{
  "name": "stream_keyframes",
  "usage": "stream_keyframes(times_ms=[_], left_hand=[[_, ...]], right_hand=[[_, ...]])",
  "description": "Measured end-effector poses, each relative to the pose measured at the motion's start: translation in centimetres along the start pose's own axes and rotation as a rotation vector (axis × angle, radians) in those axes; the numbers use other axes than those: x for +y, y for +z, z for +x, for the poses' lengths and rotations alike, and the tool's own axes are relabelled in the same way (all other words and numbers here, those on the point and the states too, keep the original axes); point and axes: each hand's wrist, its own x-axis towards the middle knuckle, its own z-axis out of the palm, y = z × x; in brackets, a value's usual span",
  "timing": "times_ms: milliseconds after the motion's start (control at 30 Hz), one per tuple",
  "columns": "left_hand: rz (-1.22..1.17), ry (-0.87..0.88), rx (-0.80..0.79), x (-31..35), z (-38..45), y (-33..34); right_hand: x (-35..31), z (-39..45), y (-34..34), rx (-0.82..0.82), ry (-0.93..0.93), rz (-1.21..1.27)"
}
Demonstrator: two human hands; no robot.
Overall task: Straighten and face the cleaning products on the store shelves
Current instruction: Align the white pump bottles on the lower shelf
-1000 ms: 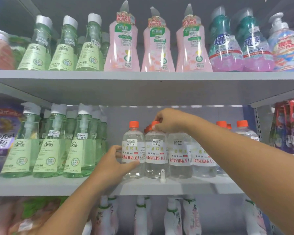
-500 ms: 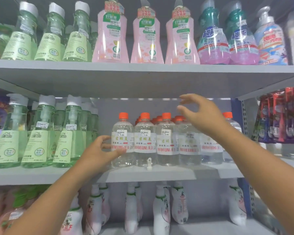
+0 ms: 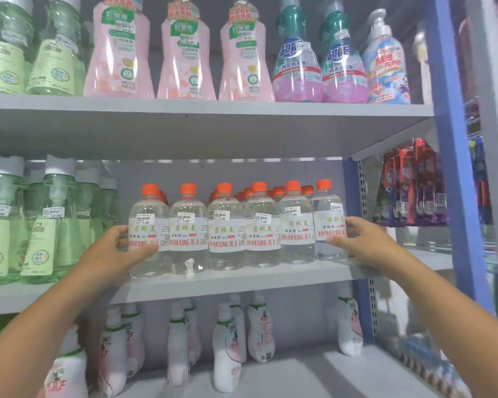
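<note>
Careful, you are gripping the leftmost clear bottle (image 3: 147, 234) with your left hand (image 3: 114, 254) and the rightmost bottle (image 3: 329, 225) with your right hand (image 3: 362, 244), so squeezing the row (image 3: 236, 228) inward is risking tipping a middle bottle off the near shelf edge (image 3: 227, 285).

Even, fairly bright light — soft shadow under each shelf; edges bend and smear, centre only slightly soft.
</note>
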Motion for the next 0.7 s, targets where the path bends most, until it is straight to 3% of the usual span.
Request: stream_keyframes(times_ms=[400, 433, 500, 567, 633, 700], left_hand=[[0.152, 0.1, 0.04, 1.0, -2.8, -1.1], [0.226, 0.149, 0.099, 1.1, -3.3, -0.9], [0.341, 0.303, 0.368, 0.6, -5.2, 0.3], [0.332, 0.477, 0.57, -0.8, -9.7, 3.1], [0.161, 0.46, 0.52, -2.1, -14.4, 8.2], [0.035, 0.331, 0.294, -3.2, -16.9, 13.9]], right_hand=[[0.0, -1.1, 0.7, 0.069, -0.069, 0.024], [0.1, -1.9, 0.8, 0.144, -0.118, 0.088], [1.5, -4.5, 1.0, 0.41, -0.359, 0.217], [4.7, -7.3, 2.4, 0.612, -0.563, 0.243], [8.8, -8.9, 5.0, 0.58, -0.508, 0.285], [12.4, -9.0, 7.9, 0.414, -0.291, 0.295]])
